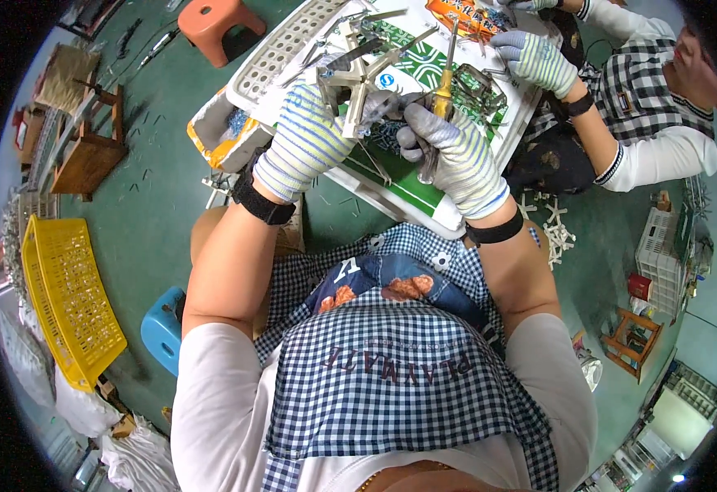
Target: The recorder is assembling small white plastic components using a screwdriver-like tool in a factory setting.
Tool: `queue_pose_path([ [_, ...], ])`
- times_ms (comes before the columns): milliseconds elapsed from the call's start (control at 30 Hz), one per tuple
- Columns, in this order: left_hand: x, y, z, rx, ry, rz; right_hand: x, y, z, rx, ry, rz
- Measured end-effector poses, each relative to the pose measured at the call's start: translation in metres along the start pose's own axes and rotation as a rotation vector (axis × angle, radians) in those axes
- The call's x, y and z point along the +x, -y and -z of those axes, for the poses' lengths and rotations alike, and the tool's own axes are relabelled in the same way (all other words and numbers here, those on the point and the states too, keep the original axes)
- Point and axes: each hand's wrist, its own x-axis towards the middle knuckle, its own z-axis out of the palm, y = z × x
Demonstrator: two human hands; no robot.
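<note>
My left hand (303,139), in a striped knit glove, is closed around a pale metal piece with several arms spreading from its middle, a star-shaped base (360,84). My right hand (465,160), gloved the same way with greyed fingertips, grips a screwdriver (443,92) with a yellow handle, its shaft pointing away from me. Both hands are close together above the white table (436,215). The fingertips of my right hand come near the base, and whether they touch it is unclear. Small dark metal parts lie behind and beneath the hands.
At the right, a co-worker's gloved hand (536,61) reaches over the table, near an orange packet (463,18). A carton (219,135) with small parts is at the table's left. Around stand an orange stool (219,25), a blue stool (162,330) and a yellow crate (71,295).
</note>
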Motion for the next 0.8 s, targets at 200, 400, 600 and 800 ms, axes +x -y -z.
queue_pose_path([
  [200, 0.006, -0.023, 0.002, -0.294, -0.045, 0.067, -0.002, -0.002, 0.004, 0.083, 0.049, 0.012],
  [400, 0.001, -0.007, -0.004, -0.241, -0.026, 0.138, -0.003, -0.003, 0.002, 0.019, 0.045, 0.026],
  [600, -0.004, -0.002, -0.004, -0.321, -0.038, 0.076, 0.001, 0.002, -0.01, 0.142, -0.057, -0.01],
  [800, -0.012, 0.003, 0.001, -1.615, 0.02, 0.485, 0.0, 0.011, 0.015, -0.25, -0.028, -0.018],
])
